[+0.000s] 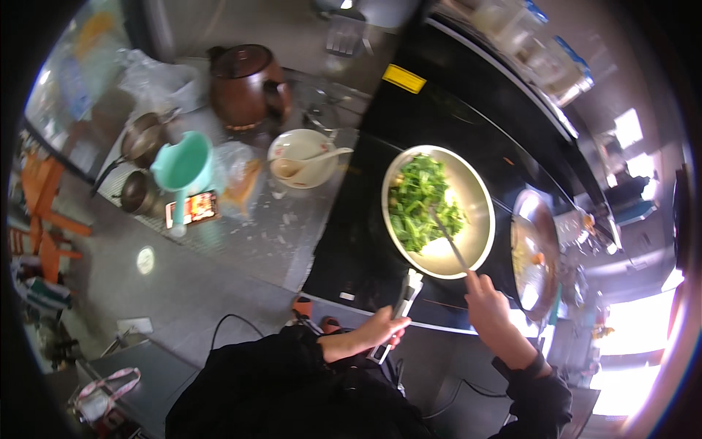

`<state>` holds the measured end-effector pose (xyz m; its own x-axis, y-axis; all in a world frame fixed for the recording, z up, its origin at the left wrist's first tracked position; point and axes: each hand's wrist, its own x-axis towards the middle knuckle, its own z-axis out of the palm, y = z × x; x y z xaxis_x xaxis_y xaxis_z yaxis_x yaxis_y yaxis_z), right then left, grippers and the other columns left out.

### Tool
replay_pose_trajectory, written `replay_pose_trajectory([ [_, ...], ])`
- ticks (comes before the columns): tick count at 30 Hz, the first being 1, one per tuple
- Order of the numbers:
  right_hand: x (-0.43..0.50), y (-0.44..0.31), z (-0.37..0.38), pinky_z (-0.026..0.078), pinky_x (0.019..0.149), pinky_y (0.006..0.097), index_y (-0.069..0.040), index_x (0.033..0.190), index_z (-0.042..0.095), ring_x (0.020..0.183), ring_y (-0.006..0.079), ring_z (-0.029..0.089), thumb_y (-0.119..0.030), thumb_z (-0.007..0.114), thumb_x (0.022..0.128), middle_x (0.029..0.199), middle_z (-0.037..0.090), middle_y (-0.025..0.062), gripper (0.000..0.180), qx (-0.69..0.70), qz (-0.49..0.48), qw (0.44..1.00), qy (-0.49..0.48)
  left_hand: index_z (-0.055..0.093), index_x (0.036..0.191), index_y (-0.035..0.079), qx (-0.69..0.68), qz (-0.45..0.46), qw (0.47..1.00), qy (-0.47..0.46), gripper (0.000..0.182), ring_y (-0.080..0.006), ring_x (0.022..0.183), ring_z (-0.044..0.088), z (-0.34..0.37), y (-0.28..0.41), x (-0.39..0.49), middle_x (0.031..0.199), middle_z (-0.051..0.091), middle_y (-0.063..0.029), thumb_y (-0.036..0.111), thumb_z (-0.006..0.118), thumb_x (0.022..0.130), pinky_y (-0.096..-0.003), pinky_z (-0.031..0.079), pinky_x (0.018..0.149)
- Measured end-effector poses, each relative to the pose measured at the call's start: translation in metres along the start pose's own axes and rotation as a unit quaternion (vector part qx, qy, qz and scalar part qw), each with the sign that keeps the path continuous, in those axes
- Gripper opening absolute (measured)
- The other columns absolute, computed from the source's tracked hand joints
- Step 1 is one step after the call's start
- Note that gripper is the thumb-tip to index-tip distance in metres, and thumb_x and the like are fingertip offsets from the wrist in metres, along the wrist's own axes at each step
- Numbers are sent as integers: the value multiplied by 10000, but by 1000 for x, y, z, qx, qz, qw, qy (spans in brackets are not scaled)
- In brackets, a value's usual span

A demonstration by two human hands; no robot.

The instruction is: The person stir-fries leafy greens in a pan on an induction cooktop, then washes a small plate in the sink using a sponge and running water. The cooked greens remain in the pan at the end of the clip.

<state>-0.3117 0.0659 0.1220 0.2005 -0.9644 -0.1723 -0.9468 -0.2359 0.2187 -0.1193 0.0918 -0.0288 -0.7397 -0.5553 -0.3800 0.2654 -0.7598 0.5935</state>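
A metal frying pan (479, 230) holding chopped leafy greens (419, 203) sits on the black glass cooktop (351, 236). My left hand (381, 329) is closed around the pan's handle (406, 299), near the cooktop's front edge. In my right hand (490, 302), over the pan's lower right rim, is the handle of a slim metal utensil (451, 241). Its far end goes in among the greens, so its head is hidden.
Right of the pan stands a second metal pan (535, 255) with food remains. On the left counter are a white bowl (307, 144) with a spoon, a brown ceramic pot (244, 82), a green plastic dipper (184, 162), a lit phone (200, 207) and small metal pots (145, 140).
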Motion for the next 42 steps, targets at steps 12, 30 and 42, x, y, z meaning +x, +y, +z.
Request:
replay_pose_trajectory([
  [12,-10,16,18,431,471,390,-138,1256,510,504,263,528,-38,543,761,642,468,62,506,7,-25,998,52,397,870,73,-33,-16,999,6,176,-119,466,477,-1,2,0,647,474,-40,200,514,906,-287,428,434],
  [30,-32,38,73,285,396,172,-47,1284,432,457,10,360,-3,464,870,630,425,-62,417,635,204,744,-36,592,837,7,580,237,751,208,246,-305,683,633,-102,117,5,755,640,-158,244,647,804,-381,498,607],
  [42,-46,27,90,270,466,169,-39,1267,444,549,18,369,3,472,831,719,478,-39,440,588,267,764,0,612,1017,-20,725,154,478,472,268,-298,825,656,-240,219,174,1031,600,-232,102,521,796,-363,542,645],
])
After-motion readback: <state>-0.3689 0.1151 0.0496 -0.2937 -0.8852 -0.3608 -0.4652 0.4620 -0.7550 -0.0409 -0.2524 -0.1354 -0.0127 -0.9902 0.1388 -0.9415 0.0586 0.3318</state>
